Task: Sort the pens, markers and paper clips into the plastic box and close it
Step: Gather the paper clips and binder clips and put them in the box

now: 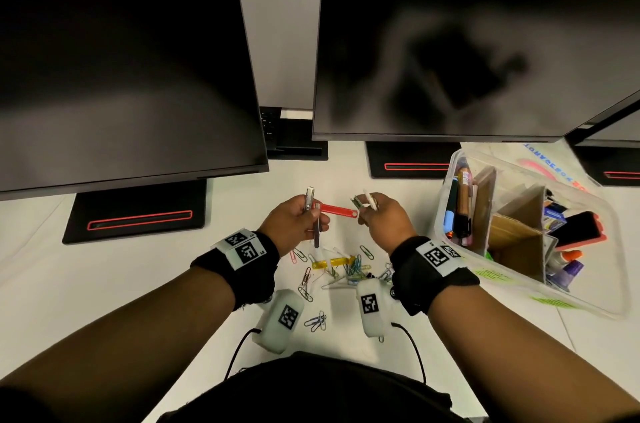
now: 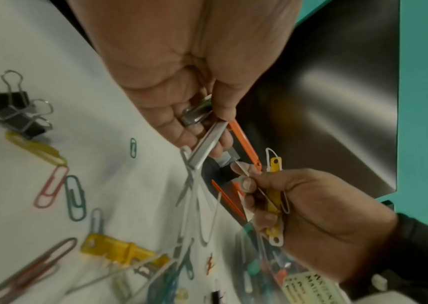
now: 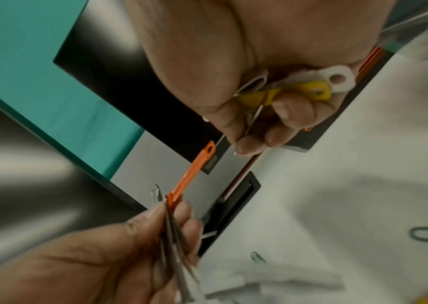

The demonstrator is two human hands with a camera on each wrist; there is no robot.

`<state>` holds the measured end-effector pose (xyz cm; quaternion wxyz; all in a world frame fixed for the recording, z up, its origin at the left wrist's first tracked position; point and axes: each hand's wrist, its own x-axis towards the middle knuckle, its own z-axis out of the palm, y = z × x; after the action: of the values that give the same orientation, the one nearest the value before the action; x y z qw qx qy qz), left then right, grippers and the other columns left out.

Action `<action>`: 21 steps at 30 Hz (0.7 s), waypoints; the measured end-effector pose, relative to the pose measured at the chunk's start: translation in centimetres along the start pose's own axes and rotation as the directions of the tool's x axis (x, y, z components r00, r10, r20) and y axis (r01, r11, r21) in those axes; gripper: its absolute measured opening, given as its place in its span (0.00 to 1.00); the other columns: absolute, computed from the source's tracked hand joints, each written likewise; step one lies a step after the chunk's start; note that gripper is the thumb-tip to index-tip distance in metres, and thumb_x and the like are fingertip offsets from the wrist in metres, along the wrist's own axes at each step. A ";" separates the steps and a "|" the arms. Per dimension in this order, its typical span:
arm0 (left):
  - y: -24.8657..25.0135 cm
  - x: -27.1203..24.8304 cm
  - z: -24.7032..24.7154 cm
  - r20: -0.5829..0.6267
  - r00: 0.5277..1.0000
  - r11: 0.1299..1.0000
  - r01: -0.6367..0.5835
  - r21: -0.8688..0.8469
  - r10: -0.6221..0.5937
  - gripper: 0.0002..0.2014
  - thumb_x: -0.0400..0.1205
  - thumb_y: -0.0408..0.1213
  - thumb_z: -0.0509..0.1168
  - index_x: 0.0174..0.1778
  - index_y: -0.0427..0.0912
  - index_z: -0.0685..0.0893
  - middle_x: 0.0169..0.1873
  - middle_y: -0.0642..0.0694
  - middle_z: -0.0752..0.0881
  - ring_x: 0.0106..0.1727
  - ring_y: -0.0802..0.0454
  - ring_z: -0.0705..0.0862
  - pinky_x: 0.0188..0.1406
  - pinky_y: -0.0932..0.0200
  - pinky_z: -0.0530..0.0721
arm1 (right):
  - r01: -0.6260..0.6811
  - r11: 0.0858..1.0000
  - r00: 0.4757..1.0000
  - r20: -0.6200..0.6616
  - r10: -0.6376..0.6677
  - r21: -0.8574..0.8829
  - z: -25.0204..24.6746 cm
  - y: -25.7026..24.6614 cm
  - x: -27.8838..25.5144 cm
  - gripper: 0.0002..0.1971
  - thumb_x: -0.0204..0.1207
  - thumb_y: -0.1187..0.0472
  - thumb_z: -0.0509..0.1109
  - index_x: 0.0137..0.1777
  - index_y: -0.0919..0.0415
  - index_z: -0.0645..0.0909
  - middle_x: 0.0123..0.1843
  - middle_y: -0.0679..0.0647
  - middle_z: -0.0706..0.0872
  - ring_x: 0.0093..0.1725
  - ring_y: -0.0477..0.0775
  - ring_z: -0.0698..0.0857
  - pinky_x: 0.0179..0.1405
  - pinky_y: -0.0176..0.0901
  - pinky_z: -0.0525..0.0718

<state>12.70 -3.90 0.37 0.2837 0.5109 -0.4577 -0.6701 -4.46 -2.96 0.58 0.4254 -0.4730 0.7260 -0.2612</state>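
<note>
My left hand [image 1: 313, 215] grips a bundle of metal fastener strips [image 1: 309, 197] and one red plastic strip [image 1: 337, 210] that points toward my right hand [image 1: 365, 209]. In the right wrist view the right hand's fingers [image 3: 296, 111] curl round a yellow fastener [image 3: 309, 90] and a white one [image 3: 337, 79]. Both hands hover above a loose pile of coloured paper clips [image 1: 346, 267] on the white desk. The clear plastic box [image 1: 446, 180] stands open at the right, with pens and markers [image 1: 462, 201] in its left compartment.
Two dark monitors [image 1: 121, 59] overhang the back of the desk, their black stands [image 1: 138, 215] behind the hands. Black binder clips [image 2: 15, 111] and a yellow fastener [image 2: 119, 250] lie among the clips. Cardboard dividers [image 1: 516, 225] split the box, whose right side holds glue and other supplies.
</note>
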 end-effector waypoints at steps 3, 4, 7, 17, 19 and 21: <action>1.1 -0.1 0.2 -0.008 1.000 0.997 -0.031 -0.073 0.030 0.10 0.87 0.30 0.52 0.44 0.43 0.75 0.40 0.44 0.84 0.42 0.52 0.85 0.46 0.61 0.84 | -0.091 0.989 0.994 0.075 0.083 0.117 -0.2 -0.5 -0.5 0.08 0.79 0.72 0.55 0.46 0.63 0.75 0.31 0.55 0.77 0.30 0.55 0.78 0.22 0.33 0.74; 1.4 -0.1 0.3 -0.005 0.999 0.995 -0.043 -0.092 0.043 0.10 0.87 0.31 0.52 0.44 0.43 0.75 0.40 0.44 0.84 0.43 0.51 0.85 0.48 0.60 0.84 | -0.135 0.978 0.989 0.087 0.122 0.158 -0.3 -0.4 -0.8 0.09 0.78 0.72 0.55 0.41 0.61 0.72 0.30 0.56 0.75 0.26 0.54 0.76 0.16 0.33 0.71; 2.1 -0.1 0.4 -0.006 0.998 0.989 -0.063 -0.132 0.063 0.10 0.87 0.30 0.51 0.45 0.43 0.75 0.40 0.43 0.84 0.44 0.51 0.85 0.49 0.59 0.85 | -0.225 0.941 0.972 0.126 0.199 0.252 -0.4 0.2 -1.6 0.11 0.79 0.68 0.58 0.34 0.60 0.67 0.27 0.57 0.71 0.18 0.50 0.66 0.13 0.31 0.61; 1.9 -0.1 0.2 -0.079 0.996 0.981 -0.066 -0.185 0.052 0.10 0.88 0.30 0.50 0.45 0.43 0.75 0.41 0.43 0.83 0.44 0.49 0.85 0.49 0.58 0.84 | -0.346 0.829 0.938 0.169 0.303 0.440 -1.4 2.5 -2.9 0.04 0.75 0.65 0.68 0.46 0.66 0.80 0.25 0.54 0.69 0.17 0.46 0.60 0.17 0.31 0.57; 2.0 0.0 0.1 -0.099 0.994 0.978 -0.065 -0.200 0.046 0.10 0.88 0.30 0.50 0.45 0.43 0.75 0.41 0.43 0.83 0.45 0.49 0.85 0.49 0.57 0.84 | -0.369 0.837 0.927 0.227 0.300 0.403 -1.4 3.1 -3.1 0.05 0.73 0.71 0.66 0.44 0.65 0.83 0.28 0.55 0.69 0.19 0.46 0.60 0.17 0.31 0.57; 1.9 0.3 0.0 -0.124 0.992 0.972 -0.061 -0.228 0.034 0.09 0.88 0.31 0.51 0.46 0.42 0.75 0.42 0.43 0.83 0.46 0.49 0.85 0.51 0.55 0.84 | -0.347 0.882 0.923 0.285 0.260 0.320 -1.1 3.5 -3.4 0.09 0.72 0.73 0.68 0.44 0.60 0.86 0.31 0.57 0.70 0.20 0.46 0.60 0.17 0.32 0.57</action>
<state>12.42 -4.91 2.01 0.3841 0.5023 -0.3709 -0.6801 -6.38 1.54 -0.38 0.6239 -0.2930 0.6750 -0.2633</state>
